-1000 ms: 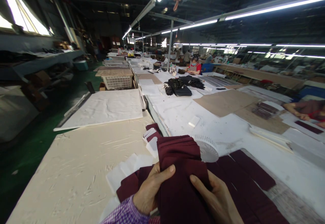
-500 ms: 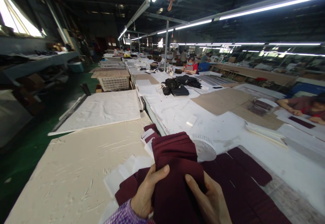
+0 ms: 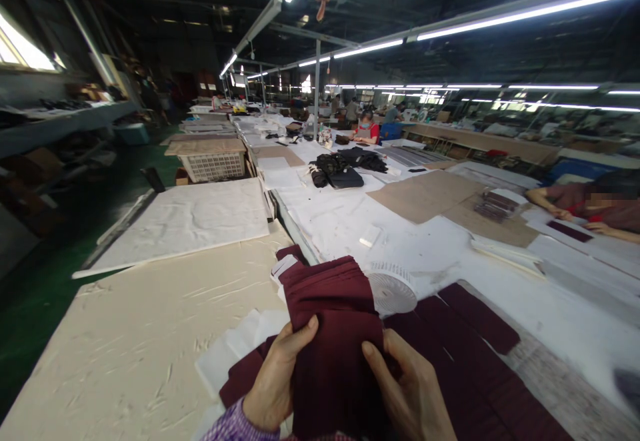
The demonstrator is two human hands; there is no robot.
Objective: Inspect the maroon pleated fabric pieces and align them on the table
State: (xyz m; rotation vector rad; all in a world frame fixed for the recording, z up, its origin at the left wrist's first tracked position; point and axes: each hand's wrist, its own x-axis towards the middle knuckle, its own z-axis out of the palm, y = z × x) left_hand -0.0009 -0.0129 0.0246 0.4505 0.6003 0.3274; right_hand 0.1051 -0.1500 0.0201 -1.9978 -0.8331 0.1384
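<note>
A stack of dark maroon fabric pieces (image 3: 333, 324) is held up in front of me over the table edge. My left hand (image 3: 275, 378) grips its left side, thumb lying across the top piece. On the right side, my right hand (image 3: 407, 391) holds the same stack, thumb on top. More maroon strips (image 3: 475, 318) lie flat on the white table to the right, and white paper pieces (image 3: 240, 344) lie under the stack at the left.
A small white fan (image 3: 390, 288) lies just behind the stack. A cream board (image 3: 150, 334) covers the left table. Brown cardboard (image 3: 425, 194) and black garments (image 3: 343, 168) lie farther back. A co-worker (image 3: 595, 208) leans on the table at the right; another sits far back.
The view has swung slightly right, so everything slid left in the picture. Both hands keep their grip on the maroon stack, which sits a little lower and nearer.
</note>
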